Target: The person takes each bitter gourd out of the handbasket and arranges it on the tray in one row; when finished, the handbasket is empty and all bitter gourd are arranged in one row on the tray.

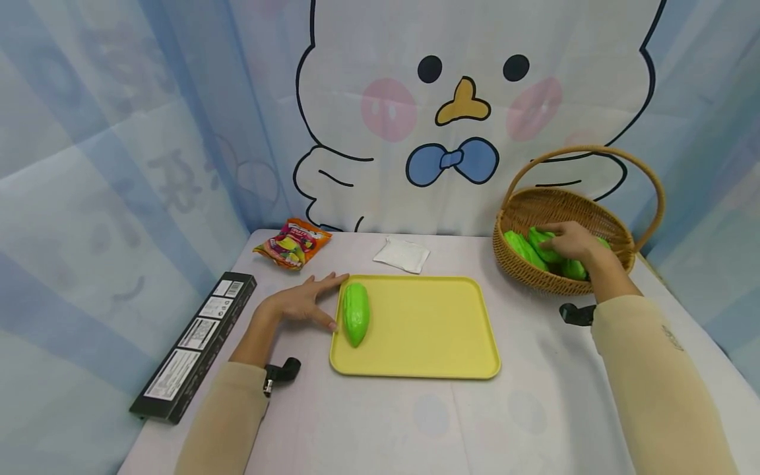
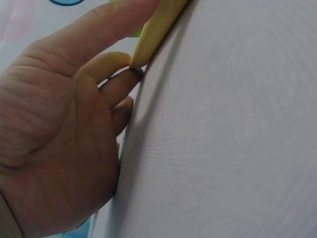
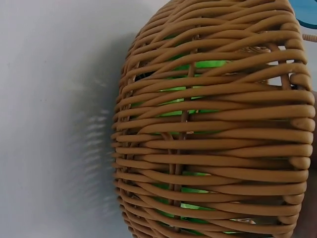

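A yellow tray (image 1: 415,330) lies flat on the table. At its left end sits a plump green toy vegetable (image 1: 356,314), shaped like a cucumber. My left hand (image 1: 299,305) touches the tray's left edge, thumb and fingers spread; the left wrist view shows the fingertips at the tray's rim (image 2: 151,39). My right hand (image 1: 571,241) reaches into a wicker basket (image 1: 537,280), its fingers on one green toy vegetable (image 1: 543,253). Whether they pinch it cannot be made out. More green pieces (image 1: 522,251) lie around it. In the right wrist view the basket wall (image 3: 213,134) hides the fingers.
A tall handle (image 1: 653,191) arches over the basket. An orange snack bag (image 1: 293,244) and a white packet (image 1: 402,254) lie behind the tray. A long black box (image 1: 196,343) runs along the table's left edge. A printed curtain (image 1: 356,191) hangs behind.
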`<move>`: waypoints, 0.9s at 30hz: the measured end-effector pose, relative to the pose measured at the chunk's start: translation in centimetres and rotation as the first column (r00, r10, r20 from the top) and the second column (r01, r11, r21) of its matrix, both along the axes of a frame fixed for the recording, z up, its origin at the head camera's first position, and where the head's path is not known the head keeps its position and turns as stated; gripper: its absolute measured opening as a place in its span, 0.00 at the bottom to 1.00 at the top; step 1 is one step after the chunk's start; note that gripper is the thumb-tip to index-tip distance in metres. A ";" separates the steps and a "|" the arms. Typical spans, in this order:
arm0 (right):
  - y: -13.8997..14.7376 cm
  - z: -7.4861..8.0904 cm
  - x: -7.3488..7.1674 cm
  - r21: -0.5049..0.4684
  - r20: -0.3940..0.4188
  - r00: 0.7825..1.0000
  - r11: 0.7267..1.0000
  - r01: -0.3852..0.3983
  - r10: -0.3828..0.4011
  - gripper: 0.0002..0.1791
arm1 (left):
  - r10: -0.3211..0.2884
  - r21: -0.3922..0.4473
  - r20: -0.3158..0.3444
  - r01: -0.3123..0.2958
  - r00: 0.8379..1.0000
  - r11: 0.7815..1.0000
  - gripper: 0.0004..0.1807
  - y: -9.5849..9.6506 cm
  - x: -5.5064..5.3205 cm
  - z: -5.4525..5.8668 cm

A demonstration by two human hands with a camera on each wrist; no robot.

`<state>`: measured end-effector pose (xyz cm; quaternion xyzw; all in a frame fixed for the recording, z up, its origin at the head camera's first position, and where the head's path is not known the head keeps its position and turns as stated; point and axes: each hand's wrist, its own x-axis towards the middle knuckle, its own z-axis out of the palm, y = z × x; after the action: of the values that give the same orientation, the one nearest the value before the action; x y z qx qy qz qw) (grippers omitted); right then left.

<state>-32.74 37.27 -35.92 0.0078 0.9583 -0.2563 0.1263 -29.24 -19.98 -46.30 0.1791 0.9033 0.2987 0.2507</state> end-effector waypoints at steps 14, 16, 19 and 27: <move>-2.1 1.2 3.2 -0.278 -0.152 0.987 0.960 -0.002 -0.042 0.36 | -0.007 0.008 -0.007 0.007 1.000 1.000 0.65 0.0 0.0 -0.1; -2.6 1.4 4.0 -0.316 -0.200 0.977 0.949 0.003 -0.069 0.38 | -0.005 0.005 -0.008 0.005 1.000 1.000 0.66 0.0 0.1 -0.1; -4.0 1.6 5.3 -0.393 -0.295 0.949 0.919 -0.013 -0.113 0.37 | -0.001 0.001 -0.007 0.001 1.000 1.000 0.66 0.0 0.0 0.0; -9.0 1.6 8.1 -0.466 -0.476 0.875 0.868 -0.172 -0.083 0.35 | -0.011 -0.005 -0.018 0.011 1.000 1.000 0.66 0.1 0.0 -0.1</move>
<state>-24.69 28.31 -34.30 -0.1116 0.8609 -0.4837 -0.1120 -29.20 -19.92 -46.35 0.1863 0.9051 0.2935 0.2448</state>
